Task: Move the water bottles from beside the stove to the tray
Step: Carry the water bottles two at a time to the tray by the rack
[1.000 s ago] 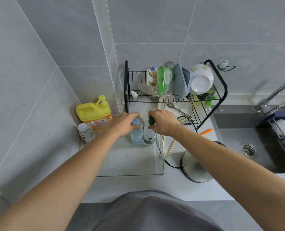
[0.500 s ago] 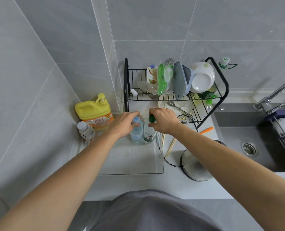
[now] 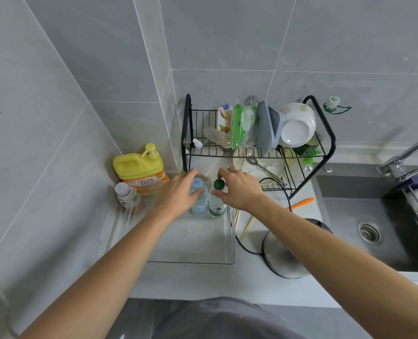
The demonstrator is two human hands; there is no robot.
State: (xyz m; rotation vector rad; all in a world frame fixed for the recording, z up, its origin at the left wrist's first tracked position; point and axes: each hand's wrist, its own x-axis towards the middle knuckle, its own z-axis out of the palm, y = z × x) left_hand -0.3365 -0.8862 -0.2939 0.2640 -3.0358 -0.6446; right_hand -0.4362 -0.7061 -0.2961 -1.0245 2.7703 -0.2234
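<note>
We see a grey-tiled kitchen corner, pale counter (image 3: pixel 198 277), sink (image 3: pixel 364 226) at right. Two water bottles (image 3: pixel 209 204) stand upright in the clear tray (image 3: pixel 203 250); left hand (image 3: pixel 178 194) and right hand (image 3: pixel 239 189) each loosely grip one.

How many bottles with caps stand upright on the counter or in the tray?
3: blue-capped bottle and green-capped bottle in the tray, white-capped bottle left of it. Others may be hidden.
</note>
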